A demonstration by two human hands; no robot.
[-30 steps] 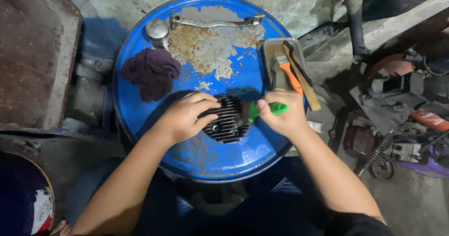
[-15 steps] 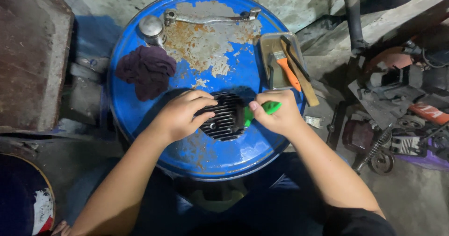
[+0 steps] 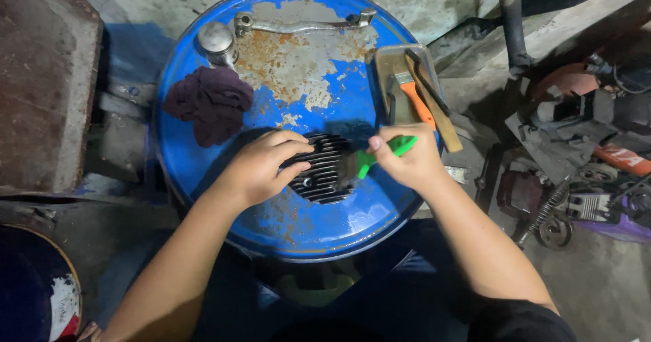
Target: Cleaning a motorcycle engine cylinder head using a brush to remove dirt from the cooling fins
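slippage looks likeliest: left hand (image 3: pixel 261 169) only palms the finned black part (image 3: pixel 324 169) near the drum (image 3: pixel 203 172) top's front edge, while right hand (image 3: pixel 410 160), fisted around the green-handled brush (image 3: pixel 380 152), scrubs sideways.

Both forearms reach forward, the left hand (image 3: pixel 261 169) curled palm-down with fingers spread, the right hand (image 3: pixel 407 162) closed in a fist.

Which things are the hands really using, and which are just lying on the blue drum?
In use:
left hand steadying the black finned engine part
right hand gripping the green-handled brush

Lying about:
dark red rag
metal lever
round metal cap
tray of tools
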